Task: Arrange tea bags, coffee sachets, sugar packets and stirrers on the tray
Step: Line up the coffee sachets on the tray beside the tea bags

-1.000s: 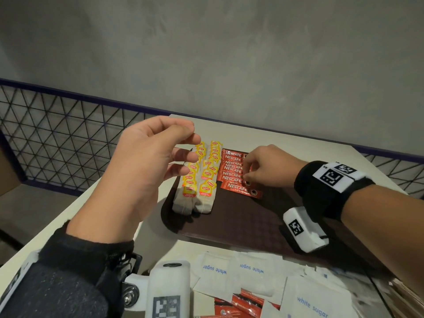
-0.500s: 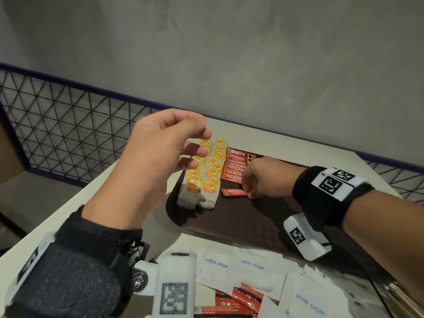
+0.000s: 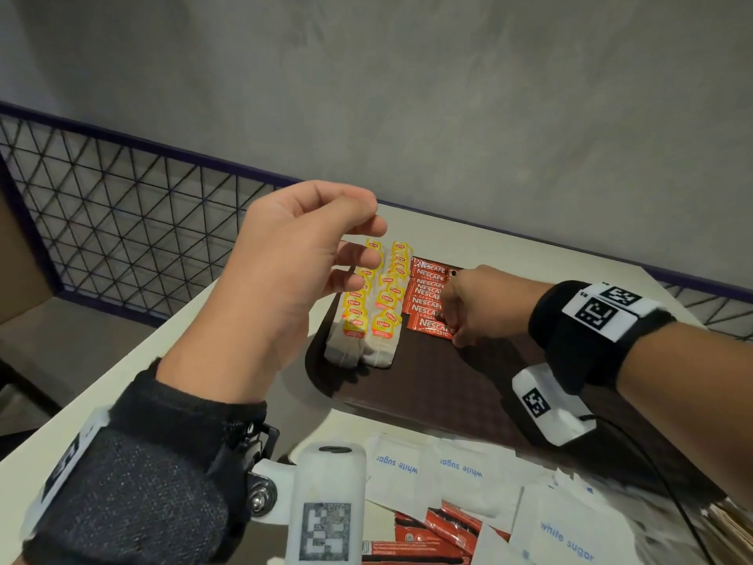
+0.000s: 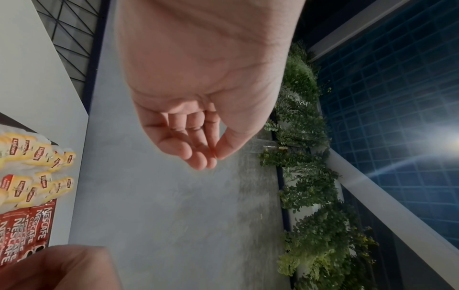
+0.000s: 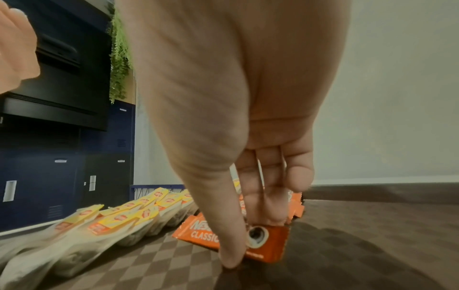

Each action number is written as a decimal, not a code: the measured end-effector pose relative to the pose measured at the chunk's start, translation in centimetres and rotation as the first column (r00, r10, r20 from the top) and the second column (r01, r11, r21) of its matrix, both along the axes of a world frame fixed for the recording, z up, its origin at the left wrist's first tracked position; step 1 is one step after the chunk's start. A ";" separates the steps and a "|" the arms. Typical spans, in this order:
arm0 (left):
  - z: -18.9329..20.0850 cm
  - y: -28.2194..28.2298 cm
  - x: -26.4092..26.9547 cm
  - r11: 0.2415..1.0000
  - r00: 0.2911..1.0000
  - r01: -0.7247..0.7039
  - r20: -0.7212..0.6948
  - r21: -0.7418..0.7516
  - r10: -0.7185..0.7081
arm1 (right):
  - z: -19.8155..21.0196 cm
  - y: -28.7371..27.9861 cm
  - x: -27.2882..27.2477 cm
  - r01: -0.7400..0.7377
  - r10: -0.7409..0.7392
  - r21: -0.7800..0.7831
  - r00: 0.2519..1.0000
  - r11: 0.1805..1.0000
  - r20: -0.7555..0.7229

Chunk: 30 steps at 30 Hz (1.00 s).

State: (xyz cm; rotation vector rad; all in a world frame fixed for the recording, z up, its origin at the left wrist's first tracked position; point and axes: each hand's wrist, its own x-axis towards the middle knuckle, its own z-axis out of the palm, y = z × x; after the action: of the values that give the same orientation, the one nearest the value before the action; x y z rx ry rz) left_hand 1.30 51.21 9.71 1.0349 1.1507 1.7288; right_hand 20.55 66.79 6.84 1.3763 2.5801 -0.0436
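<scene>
A brown tray (image 3: pixel 448 385) holds two rows of yellow-tagged tea bags (image 3: pixel 379 320) and, to their right, a row of red coffee sachets (image 3: pixel 428 287). My right hand (image 3: pixel 452 320) pinches the nearest coffee sachet (image 3: pixel 432 326) at the row's near end. In the right wrist view the thumb (image 5: pixel 231 259) touches the tray at the front edge of this sachet (image 5: pixel 273 247), with the fingers on top. My left hand (image 3: pixel 358 246) hovers above the tea bags. Its fingers are loosely curled and it holds nothing, thumb near the fingertips (image 4: pixel 198 162).
White sugar packets (image 3: pixel 460 471) and loose red coffee sachets (image 3: pixel 432 532) lie on the white table in front of the tray. Brown stick-like things (image 3: pixel 733 519) show at the bottom right corner. A wire mesh railing (image 3: pixel 122 222) runs behind the table's left edge.
My right hand has drawn one coffee sachet up against the near end of the red row and straightened it. The left hand has stayed raised and shifted only slightly.
</scene>
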 end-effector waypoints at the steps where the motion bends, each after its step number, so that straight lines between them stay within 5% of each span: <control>1: 0.0 0.0 0.0 1.000 1.000 0.000 -0.001 -0.001 0.000 | 0.0 0.1 -0.2 -0.010 0.010 0.012 1.000 1.000 0.016; 10: 0.0 0.0 0.3 1.000 1.000 -0.003 0.008 -0.008 0.003 | -0.3 1.1 -1.5 -0.015 0.016 0.085 1.000 0.996 -0.009; 15: -0.3 0.1 0.4 1.000 1.000 0.010 -0.016 -0.006 -0.010 | 3.1 -0.5 -0.1 0.050 -0.030 0.054 0.950 0.997 -0.312; 19: 0.2 -0.2 0.6 1.000 1.000 0.013 -0.021 0.002 -0.013 | 5.3 -7.0 1.2 -0.089 0.041 -0.100 0.914 0.991 -0.403; 24: 0.8 -0.6 0.6 1.000 1.000 0.007 -0.003 -0.001 -0.007 | 4.5 -16.2 2.4 -0.260 0.169 -0.319 0.943 0.911 -0.285; 30: 1.2 -1.8 0.4 1.000 1.000 0.018 0.017 0.017 -0.018 | 2.1 -21.0 3.1 -0.271 0.245 -0.223 0.960 0.936 -0.136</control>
State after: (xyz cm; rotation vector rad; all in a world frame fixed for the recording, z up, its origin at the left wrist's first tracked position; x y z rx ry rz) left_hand 1.74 49.42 10.91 1.0358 1.1151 1.7330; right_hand 23.70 45.78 8.92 0.9669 2.7125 -0.3832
